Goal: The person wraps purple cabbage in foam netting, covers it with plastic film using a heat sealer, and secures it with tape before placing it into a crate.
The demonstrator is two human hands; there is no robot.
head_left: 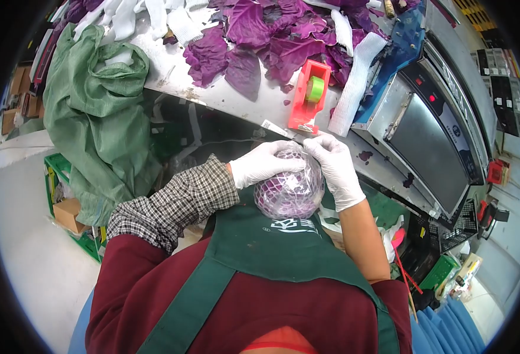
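A round purple cabbage (286, 192) in clear wrap and a white foam net is held close to the green apron, below the table's front edge. My left hand (266, 164), in a white glove, is closed over its upper left side. My right hand (335, 165), also gloved, pinches at the cabbage's upper right; what lies between its fingertips is too small to make out. Just beyond the fingers stands a red tape dispenser (302, 100) with a roll of green tape (315, 89). A white label strip (278, 129) lies at the table edge.
Loose purple leaves (280, 35) and white foam nets (357, 82) lie on the white table (174, 74). A green sack (103, 124) hangs at the left. To the right stands a wrapping machine (431, 141) with a dark plate. Crates are on the floor.
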